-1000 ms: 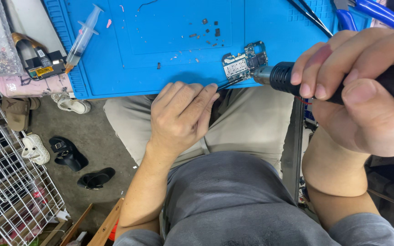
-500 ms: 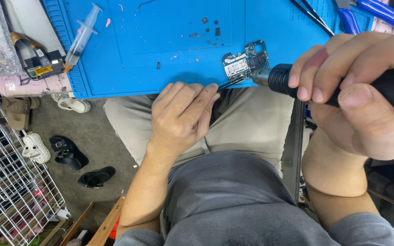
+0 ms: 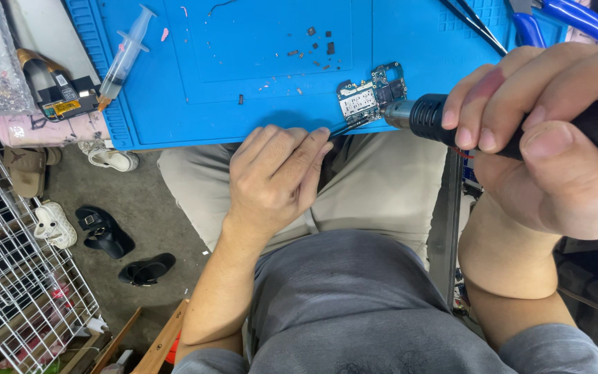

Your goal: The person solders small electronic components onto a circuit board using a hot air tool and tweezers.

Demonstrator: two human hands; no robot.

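Your right hand (image 3: 541, 131) is wrapped tight around a black hot-air tool (image 3: 430, 119), its nozzle just beside the circuit board (image 3: 372, 93) at the near edge of the blue mat (image 3: 243, 62). Your left hand (image 3: 278, 173) pinches tweezers (image 3: 347, 127) whose tips touch the board.

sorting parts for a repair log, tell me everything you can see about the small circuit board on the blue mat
The circuit board is small and irregular in outline, made of a paler silvery section and a darker section with metal shields and tiny components. It lies flat near the front edge of the blue mat. The metal nozzle of the black tool in the right hand points at its edge, and tweezers from the left hand reach it.
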